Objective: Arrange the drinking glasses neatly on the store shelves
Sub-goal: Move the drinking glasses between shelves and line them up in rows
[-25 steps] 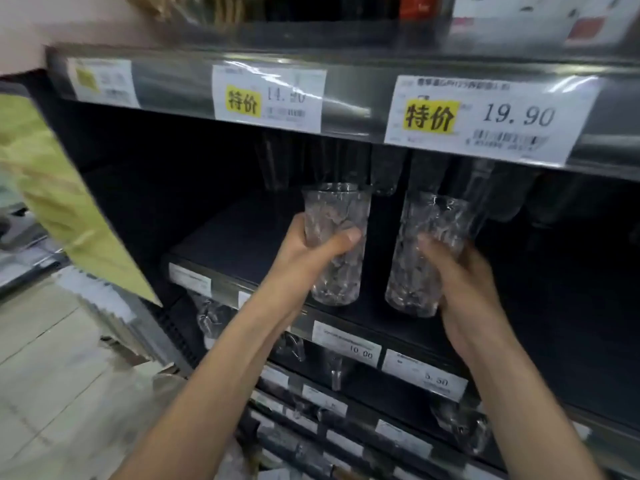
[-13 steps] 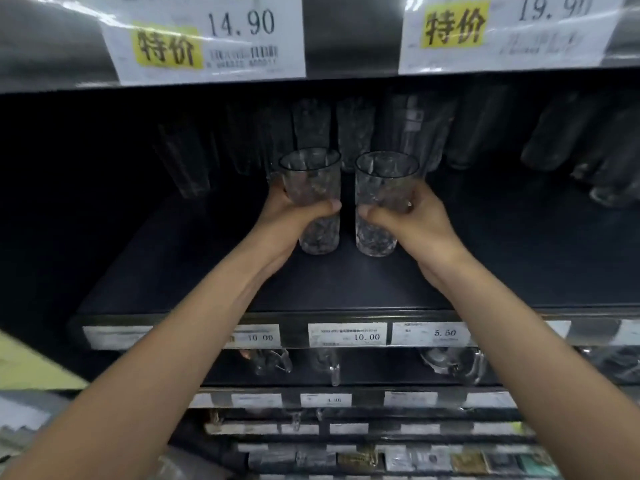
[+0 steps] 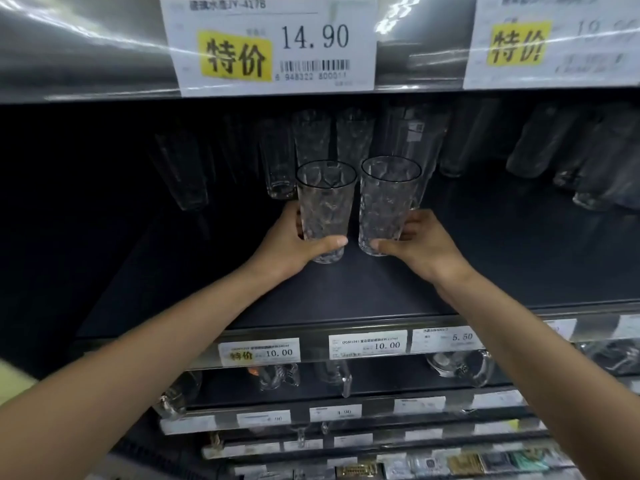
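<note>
Left grip: the left hand (image 3: 287, 241) wraps the lower half of the left glass (image 3: 325, 202), thumb across its front.
Right grip: the right hand (image 3: 426, 247) curls round the foot of the right glass (image 3: 388, 199).
Position: both glasses stand upright, just beside each other, midway between the shelf (image 3: 346, 291) front edge and the back row (image 3: 311, 133); I cannot tell whether their bases touch the shelf.
Doing it well: set both flat, rims apart, square to the back row, and let go only once they are steady.

A single wide-angle view, worn on the head, looks straight ahead into the dark shelf (image 3: 346, 292) from close by. The price label (image 3: 270, 43) on the shelf above fills the top edge, lower shelves (image 3: 346, 414) fall away beneath, and the left forearm (image 3: 156, 358) and right forearm (image 3: 519, 341) enter from the bottom corners.
</note>
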